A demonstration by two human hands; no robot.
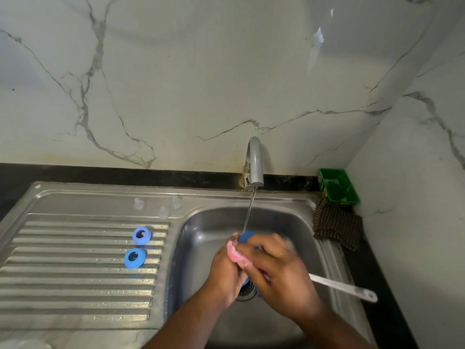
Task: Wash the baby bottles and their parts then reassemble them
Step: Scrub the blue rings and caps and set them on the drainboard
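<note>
Under the tap stream (250, 210) in the steel sink (201, 248), a round blue plastic bottle part (246, 237) is gripped by the curled right hand (279, 270), showing at 12 o'clock of its fingers. A soft pink sponge (237, 256) is pinched in the left hand (225, 268) and pressed against it from 9 o'clock. Two blue plastic rings (135, 258) lie farther out at 9 o'clock, nearer the left hand.

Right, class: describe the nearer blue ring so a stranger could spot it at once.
Find the ribbed drainboard left of the sink. Two blue rings sit on it. The nearer ring lies flatter and is deeper blue than the tilted, paler farther ring.
</note>
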